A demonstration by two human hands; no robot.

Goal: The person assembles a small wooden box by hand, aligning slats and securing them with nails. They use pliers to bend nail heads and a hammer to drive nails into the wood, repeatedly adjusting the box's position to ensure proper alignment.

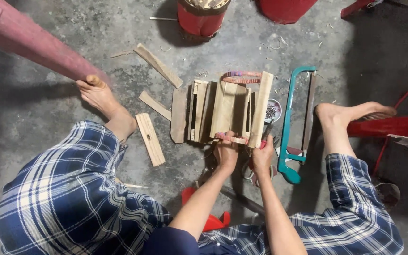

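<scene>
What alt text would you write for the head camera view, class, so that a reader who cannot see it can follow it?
Seen from above, a seated person's left hand and right hand grip the near edge of a bundle of flat pale wooden slats on a grey concrete floor. A teal-framed hacksaw lies right of it, loose wooden offcuts left.

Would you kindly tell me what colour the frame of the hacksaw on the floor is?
The hacksaw frame is teal green, clearest in the head view.
</scene>
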